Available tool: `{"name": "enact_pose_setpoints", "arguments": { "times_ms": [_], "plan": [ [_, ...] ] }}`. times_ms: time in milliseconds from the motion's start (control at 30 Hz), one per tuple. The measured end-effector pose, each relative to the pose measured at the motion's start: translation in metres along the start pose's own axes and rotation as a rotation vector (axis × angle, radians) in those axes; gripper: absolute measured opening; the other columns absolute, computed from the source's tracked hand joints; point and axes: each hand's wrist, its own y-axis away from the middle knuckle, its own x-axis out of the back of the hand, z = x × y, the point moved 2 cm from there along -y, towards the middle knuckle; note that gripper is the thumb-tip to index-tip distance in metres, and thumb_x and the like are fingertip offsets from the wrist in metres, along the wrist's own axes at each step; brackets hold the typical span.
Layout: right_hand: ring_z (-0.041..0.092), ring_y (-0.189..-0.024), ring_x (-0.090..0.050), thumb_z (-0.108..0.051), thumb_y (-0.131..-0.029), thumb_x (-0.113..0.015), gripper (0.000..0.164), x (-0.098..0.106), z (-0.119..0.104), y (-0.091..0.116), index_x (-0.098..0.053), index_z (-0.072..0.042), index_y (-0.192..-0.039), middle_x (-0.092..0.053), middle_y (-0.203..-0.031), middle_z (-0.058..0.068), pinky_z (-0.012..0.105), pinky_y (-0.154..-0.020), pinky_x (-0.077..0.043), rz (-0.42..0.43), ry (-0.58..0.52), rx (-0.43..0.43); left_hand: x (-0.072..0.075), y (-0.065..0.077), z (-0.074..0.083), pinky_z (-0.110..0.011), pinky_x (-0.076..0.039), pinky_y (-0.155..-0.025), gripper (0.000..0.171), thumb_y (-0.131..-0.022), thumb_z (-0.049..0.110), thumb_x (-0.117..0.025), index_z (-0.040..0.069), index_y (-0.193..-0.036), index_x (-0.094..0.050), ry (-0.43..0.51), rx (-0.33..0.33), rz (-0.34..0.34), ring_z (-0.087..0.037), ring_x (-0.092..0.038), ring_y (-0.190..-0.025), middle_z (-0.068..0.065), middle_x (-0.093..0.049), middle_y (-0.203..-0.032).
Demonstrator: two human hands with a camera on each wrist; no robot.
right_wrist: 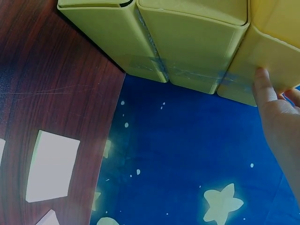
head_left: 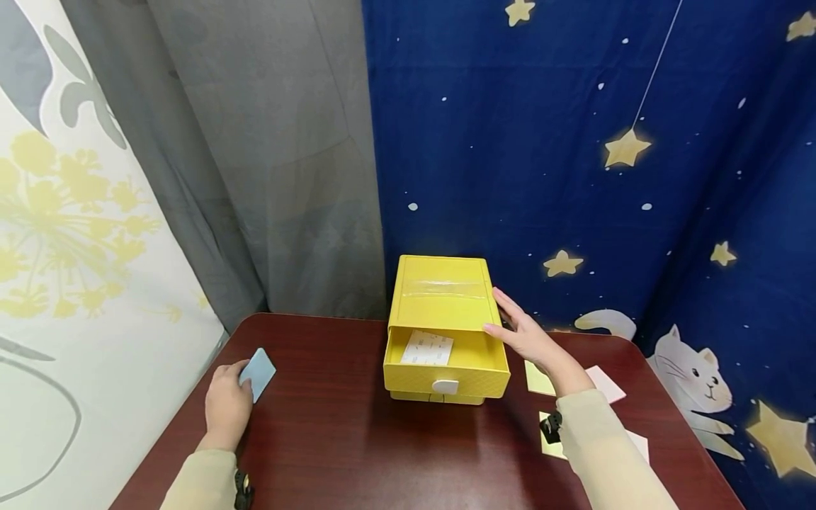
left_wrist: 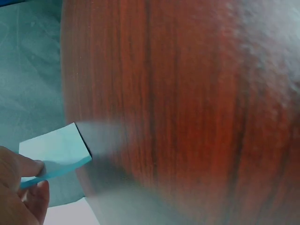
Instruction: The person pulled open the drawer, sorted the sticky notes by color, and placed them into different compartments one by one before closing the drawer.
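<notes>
At the table's left edge, my left hand point(head_left: 227, 404) pinches a light blue sticky note pad point(head_left: 259, 372) between thumb and fingers. The left wrist view shows this blue pad point(left_wrist: 56, 150) held tilted. A yellow drawer unit point(head_left: 443, 283) stands at the back middle of the table. Its top drawer point(head_left: 408, 377) is pulled out, with a white printed paper point(head_left: 427, 348) inside and a white knob point(head_left: 445, 387) on the front. With fingers extended, my right hand point(head_left: 529, 343) rests against the unit's right side near the top. Stacked tiers show in the right wrist view.
On the right of the dark red table point(head_left: 319, 439) lie yellow pads point(head_left: 538, 382) and pink pads point(head_left: 605, 384), partly under the right forearm. A grey curtain point(head_left: 274, 156) and a blue starry curtain point(head_left: 484, 142) hang behind; a white patterned cloth point(head_left: 95, 283) is at left.
</notes>
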Motion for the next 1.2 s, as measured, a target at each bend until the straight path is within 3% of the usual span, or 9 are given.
{"name": "enact_pose_setpoints", "arguments": {
  "times_ms": [200,467,900,1200],
  "plan": [
    [0.036,-0.145,-0.011,-0.029,-0.094,-0.059,0.079,-0.001,0.000,-0.001,-0.009,-0.018,-0.154,-0.002,-0.161,0.004,0.061,-0.113,-0.014,0.001,-0.004,0.000,-0.002,0.004,0.005,-0.054,-0.047,-0.069,0.023,-0.080,-0.009,-0.060,-0.002,-0.100,-0.068,-0.007,-0.097,0.064,-0.040,-0.060,-0.084,-0.021,-0.061,-0.096],
    [0.036,-0.145,-0.011,-0.029,-0.095,-0.059,0.077,-0.001,0.000,-0.001,-0.010,-0.019,-0.154,-0.003,-0.161,0.004,0.061,-0.113,-0.014,0.005,0.003,0.006,-0.002,0.008,0.017,-0.048,-0.047,-0.069,0.024,-0.074,-0.014,-0.066,-0.002,-0.094,-0.072,0.028,-0.263,0.139,-0.034,-0.058,-0.081,-0.013,-0.060,-0.084],
    [0.037,-0.145,-0.011,-0.030,-0.095,-0.058,0.078,-0.001,-0.002,0.001,-0.009,-0.018,-0.154,-0.001,-0.161,0.004,0.061,-0.113,-0.014,0.001,0.004,-0.004,0.001,0.008,0.042,-0.041,-0.045,-0.065,0.025,-0.071,-0.014,-0.068,0.001,-0.091,-0.073,0.042,-0.371,0.200,-0.025,-0.052,-0.081,-0.009,-0.056,-0.083],
    [0.036,-0.145,-0.010,-0.028,-0.095,-0.057,0.076,-0.001,-0.001,0.000,-0.009,-0.018,-0.154,-0.001,-0.161,0.004,0.060,-0.113,-0.014,-0.009,-0.015,0.003,0.006,0.007,0.066,-0.031,-0.041,-0.071,0.024,-0.077,-0.012,-0.063,0.003,-0.092,-0.074,0.117,-0.468,0.231,-0.026,-0.052,-0.083,-0.009,-0.056,-0.083]
  ]
}}
